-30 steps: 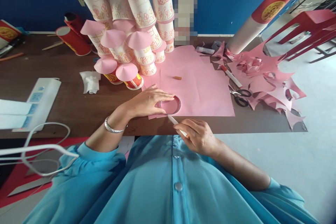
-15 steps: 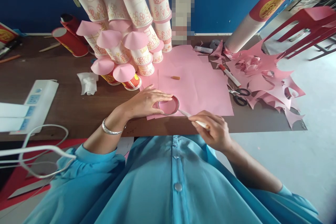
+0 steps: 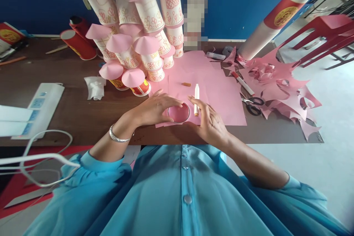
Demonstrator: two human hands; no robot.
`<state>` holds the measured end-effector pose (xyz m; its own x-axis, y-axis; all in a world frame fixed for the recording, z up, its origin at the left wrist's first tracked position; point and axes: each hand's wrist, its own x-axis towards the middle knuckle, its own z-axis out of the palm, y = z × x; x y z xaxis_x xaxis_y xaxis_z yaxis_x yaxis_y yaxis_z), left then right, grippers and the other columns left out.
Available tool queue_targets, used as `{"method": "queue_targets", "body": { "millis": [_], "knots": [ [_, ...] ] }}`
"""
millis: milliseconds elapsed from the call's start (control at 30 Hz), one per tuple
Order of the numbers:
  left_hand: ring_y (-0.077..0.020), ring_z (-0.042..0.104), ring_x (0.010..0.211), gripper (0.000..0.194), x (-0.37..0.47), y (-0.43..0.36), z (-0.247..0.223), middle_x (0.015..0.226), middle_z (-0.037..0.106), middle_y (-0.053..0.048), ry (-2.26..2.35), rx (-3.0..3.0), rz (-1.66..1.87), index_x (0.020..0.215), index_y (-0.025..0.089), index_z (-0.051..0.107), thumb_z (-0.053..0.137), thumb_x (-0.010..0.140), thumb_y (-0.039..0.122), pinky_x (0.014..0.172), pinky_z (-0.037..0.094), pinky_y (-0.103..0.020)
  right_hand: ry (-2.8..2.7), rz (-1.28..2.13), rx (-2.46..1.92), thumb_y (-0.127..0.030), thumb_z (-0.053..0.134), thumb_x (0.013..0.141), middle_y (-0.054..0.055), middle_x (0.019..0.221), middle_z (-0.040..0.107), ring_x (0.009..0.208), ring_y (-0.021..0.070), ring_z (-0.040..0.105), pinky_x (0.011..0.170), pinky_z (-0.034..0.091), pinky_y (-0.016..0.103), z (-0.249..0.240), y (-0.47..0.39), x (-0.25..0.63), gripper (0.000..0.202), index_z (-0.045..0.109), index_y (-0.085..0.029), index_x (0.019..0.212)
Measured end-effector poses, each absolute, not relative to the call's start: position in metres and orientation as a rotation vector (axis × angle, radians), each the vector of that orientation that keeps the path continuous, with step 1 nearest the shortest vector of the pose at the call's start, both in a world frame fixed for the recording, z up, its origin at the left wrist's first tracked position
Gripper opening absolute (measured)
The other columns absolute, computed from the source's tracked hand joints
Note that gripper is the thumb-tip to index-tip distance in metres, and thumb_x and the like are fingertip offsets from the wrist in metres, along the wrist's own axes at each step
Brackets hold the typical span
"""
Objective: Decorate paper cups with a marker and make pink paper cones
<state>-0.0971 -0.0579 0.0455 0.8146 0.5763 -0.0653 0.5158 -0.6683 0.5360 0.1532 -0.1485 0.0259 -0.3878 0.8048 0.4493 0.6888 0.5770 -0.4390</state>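
A thin round ring point(image 3: 189, 112) lies on pink paper point(image 3: 218, 99) near the table's front edge. My left hand point(image 3: 156, 108) curves round its left side, fingertips at the far rim and thumb at the near rim. Just right of the ring is my right hand point(image 3: 211, 121), thumb low and fingers reaching toward the ring. A white marker point(image 3: 196, 108) with an orange-brown end passes under its index finger, tip pointing away from me; it appears tucked between the fingers. A small orange-brown cap point(image 3: 186, 84) rests on the paper beyond.
Decorated paper cups with pink cone roofs point(image 3: 146, 45) stand stacked at back left. Scissors point(image 3: 253, 105), a red-and-white glue stick point(image 3: 243, 83) and pink paper scraps point(image 3: 279, 84) lie right. A tall cup stack point(image 3: 276, 22) leans behind them. A power strip point(image 3: 41, 107) is left.
My right hand has moved left toward the ring, its fingers straightened. The marker has swung from pointing at the ring to pointing away from me. My left hand stays at the ring.
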Motion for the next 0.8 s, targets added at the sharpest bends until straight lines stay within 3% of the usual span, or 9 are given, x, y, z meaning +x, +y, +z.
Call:
{"method": "queue_targets", "body": {
  "millis": [233, 467, 667, 800],
  "knots": [
    [-0.0287, 0.067, 0.124, 0.043, -0.095, -0.058, 0.045, 0.133, 0.076, -0.008, 0.749, 2.480, 0.188, 0.132, 0.027, 0.069, 0.077, 0.094, 0.045, 0.111, 0.043, -0.047, -2.322, 0.246, -1.076, -0.023, 0.061, 0.100, 0.024, 0.137, 0.069, 0.127, 0.0342, 0.070, 0.106, 0.060, 0.053, 0.011, -0.125, 0.138, 0.064, 0.034, -0.012, 0.157],
    [-0.0286, 0.065, 0.127, 0.040, -0.096, -0.061, 0.041, 0.135, 0.074, -0.008, 0.736, 2.481, 0.264, 0.130, 0.027, 0.071, 0.077, 0.094, 0.045, 0.111, 0.044, -0.046, -2.359, 0.292, -1.091, -0.016, 0.063, 0.097, 0.023, 0.137, 0.071, 0.119, 0.0307, 0.074, 0.103, 0.062, 0.049, 0.012, -0.127, 0.137, 0.067, 0.034, -0.012, 0.158],
    [-0.0278, 0.068, 0.116, 0.029, -0.102, -0.060, 0.031, 0.124, 0.077, -0.008, 0.772, 2.540, 0.360, 0.113, 0.023, 0.077, 0.081, 0.091, 0.042, 0.110, 0.046, -0.046, -2.345, 0.297, -1.112, -0.010, 0.055, 0.099, 0.021, 0.129, 0.073, 0.109, 0.0287, 0.076, 0.095, 0.064, 0.045, 0.010, -0.126, 0.138, 0.056, 0.039, -0.013, 0.153],
    [-0.0265, 0.066, 0.119, 0.038, -0.106, -0.056, 0.043, 0.128, 0.075, -0.009, 0.771, 2.512, 0.442, 0.128, 0.025, 0.073, 0.076, 0.095, 0.044, 0.108, 0.050, -0.043, -2.337, 0.285, -1.067, -0.020, 0.061, 0.101, 0.017, 0.110, 0.076, 0.101, 0.0292, 0.077, 0.090, 0.064, 0.043, 0.012, -0.125, 0.138, 0.050, 0.042, -0.012, 0.147]
  ]
}}
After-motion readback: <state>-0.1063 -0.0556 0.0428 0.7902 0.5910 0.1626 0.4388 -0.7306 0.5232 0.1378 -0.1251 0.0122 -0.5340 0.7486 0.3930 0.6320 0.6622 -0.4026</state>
